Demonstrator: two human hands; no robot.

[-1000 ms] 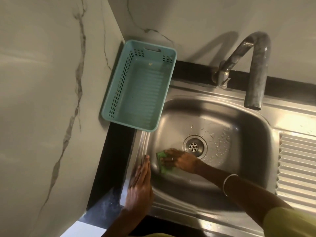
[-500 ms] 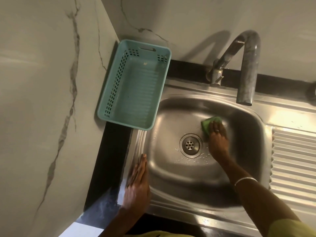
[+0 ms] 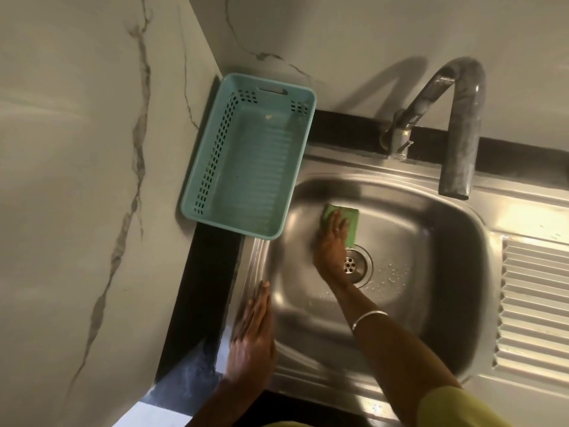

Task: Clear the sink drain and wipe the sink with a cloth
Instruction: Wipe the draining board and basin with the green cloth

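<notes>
Right hand: the right hand (image 3: 332,241) lies flat on a green cloth (image 3: 351,221), fingers (image 3: 337,220) straight and pressing it to the floor of the steel sink (image 3: 431,229); they press rather than grasp.
Cloth: under the fingertips and showing past them toward the back wall of the basin, its near corner just beside the drain (image 3: 357,266).
Drain: open and unblocked to the eye, partly covered by the heel of the right hand; water beads lie on the steel beyond it.
Left hand: the left hand (image 3: 252,331) rests flat on the sink's left rim, fingers released and holding nothing.
Nearby: a teal basket (image 3: 215,167) sits on the bench with one corner overhanging the basin, just beside the fingertips; the tap (image 3: 455,140) stands over the far edge.
Risk: with only flat pressure on wet steel, the cloth could probably slide out from under the fingers.
Risk: a wide sweep could knock the overhanging basket.
Risk: the bracing left hand may slip on a damp rim.
</notes>
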